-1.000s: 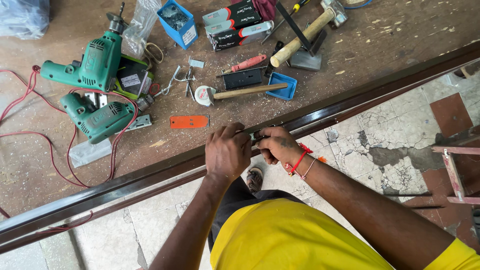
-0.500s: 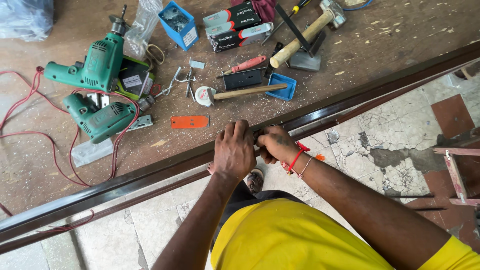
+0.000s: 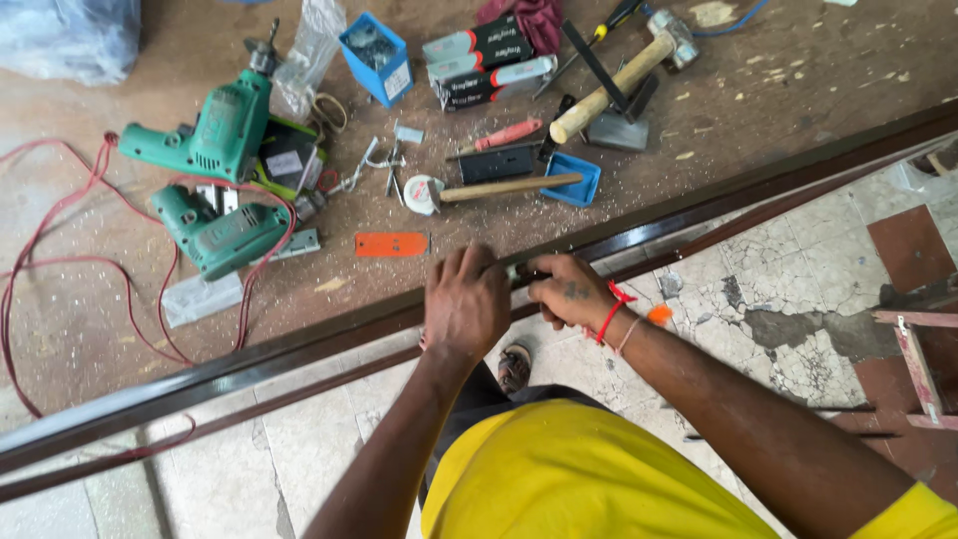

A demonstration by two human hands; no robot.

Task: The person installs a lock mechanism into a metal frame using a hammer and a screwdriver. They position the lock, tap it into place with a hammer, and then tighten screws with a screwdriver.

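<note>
1. Dark brown edge strip [image 3: 299, 351]: a long, narrow bar along the front edge of the worn wooden board [image 3: 758, 110], running from the lower left of the frame to the upper right. It looks rigid and glossy, probably smooth under the fingers; judged too long to control from one end, best steadied near the working point.
2. Left hand [image 3: 467, 304]: centre of frame, palm down, fingers curled over the strip and pressing it; closed on it.
3. Right hand [image 3: 571, 292]: just right of the left, fingers pinched around a small item at the strip. What the item is cannot be told. A red thread circles the wrist.
4. Two green electric drills [image 3: 225, 180]: upper left, with red cable looping toward the left edge.
5. Orange flat tag [image 3: 391, 244]: on the board, just above the left hand, apart from it.
6. Wooden-handled hammer [image 3: 614, 88]: upper centre-right, beside a dark square tool.
7. Blue box [image 3: 376, 56]: upper centre, holding small metal parts.
8. Blue tray [image 3: 571, 180]: near a second wooden handle.
9. Cracked tile floor [image 3: 798, 289]: right side, below the board.
</note>
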